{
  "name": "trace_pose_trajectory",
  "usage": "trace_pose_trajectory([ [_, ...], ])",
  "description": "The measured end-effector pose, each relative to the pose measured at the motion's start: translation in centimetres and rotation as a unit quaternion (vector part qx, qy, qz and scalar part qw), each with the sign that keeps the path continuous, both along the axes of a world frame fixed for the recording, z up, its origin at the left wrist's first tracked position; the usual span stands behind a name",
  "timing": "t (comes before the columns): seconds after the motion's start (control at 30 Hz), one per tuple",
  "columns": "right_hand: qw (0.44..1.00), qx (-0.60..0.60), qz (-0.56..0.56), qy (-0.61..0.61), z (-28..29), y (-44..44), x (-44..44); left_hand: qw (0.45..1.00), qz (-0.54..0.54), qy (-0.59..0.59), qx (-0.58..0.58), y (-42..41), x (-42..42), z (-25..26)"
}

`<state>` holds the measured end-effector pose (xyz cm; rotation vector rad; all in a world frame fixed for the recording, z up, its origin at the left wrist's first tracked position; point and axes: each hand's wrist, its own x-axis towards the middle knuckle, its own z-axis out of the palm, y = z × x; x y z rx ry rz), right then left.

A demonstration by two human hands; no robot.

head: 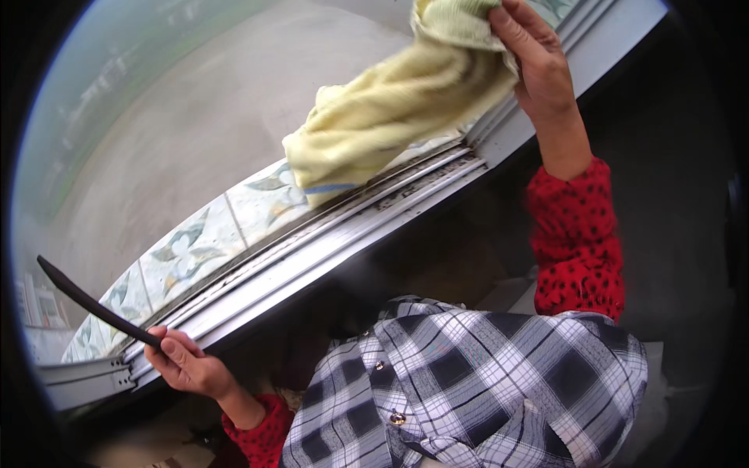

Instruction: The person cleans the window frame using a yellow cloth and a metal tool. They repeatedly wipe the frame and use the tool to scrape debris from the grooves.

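A dark, slightly curved strip (96,308) is pinched in my left hand (190,367) at the lower left, beside the end of the window track. Up at the top right, my right hand (541,61) grips a pale yellow cloth (398,111) with a blue stripe near its lower end. The cloth hangs, partly blurred, down over the outer sill and the edge of the track. Between the hands runs a white metal sliding-window track (304,269), with dark dirt in its grooves, mostly towards the right end.
Patterned tiles (184,251) line the outer sill beyond the track. Past them lies a grey paved ground (234,93) far below. The white window frame (591,64) rises at the right. A checked garment (468,374) covers my front, and the floor area behind is dark.
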<state>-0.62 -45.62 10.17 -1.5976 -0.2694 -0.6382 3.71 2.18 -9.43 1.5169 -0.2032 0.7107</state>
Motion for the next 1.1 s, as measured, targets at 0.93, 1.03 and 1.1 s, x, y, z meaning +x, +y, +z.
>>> trace_pose_trajectory([
  [0.93,0.922,-0.349,-0.158,-0.061,-12.7,11.1,-5.2,0.698,-0.348,-0.189,0.596,-18.0,-0.4,9.2],
  [1.03,0.900,-0.403,-0.162,-0.045,-12.2,9.7,-5.6,0.712,-0.359,-0.206,0.568,-19.8,-0.9,9.4],
  [1.1,0.883,-0.421,-0.187,-0.083,-12.2,8.2,-5.5,0.707,-0.369,-0.200,0.570,-21.3,-1.3,9.9],
])
